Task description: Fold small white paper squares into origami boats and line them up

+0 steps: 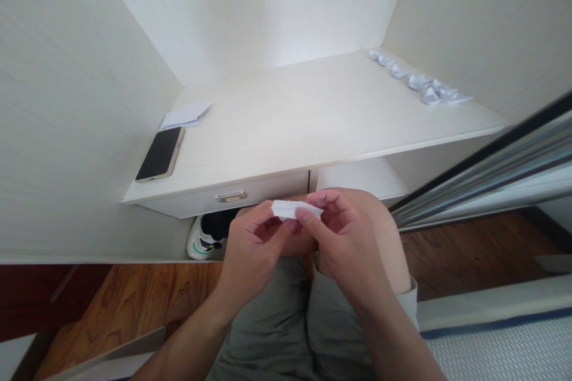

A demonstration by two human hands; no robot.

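Above my knees, a small piece of folded white paper (286, 208) is held level between both hands. My left hand (254, 244) pinches its left part, thumb on the near edge. My right hand (337, 232) grips the right end, with the thumb pressed on top of the paper and the index finger behind it. The fingers under the paper are partly hidden. Beyond the hands, on the white desk (277, 113), lie a stack of white paper sheets (186, 114) at the left and a row of several folded paper pieces (417, 80) at the right.
A phone (161, 153) lies at the desk's left front corner. Below the desktop is a drawer with a metal handle (231, 197), and under it a white shoe (199, 241). A dark-edged sliding door frame (487, 155) stands at the right. White panels enclose the desk.
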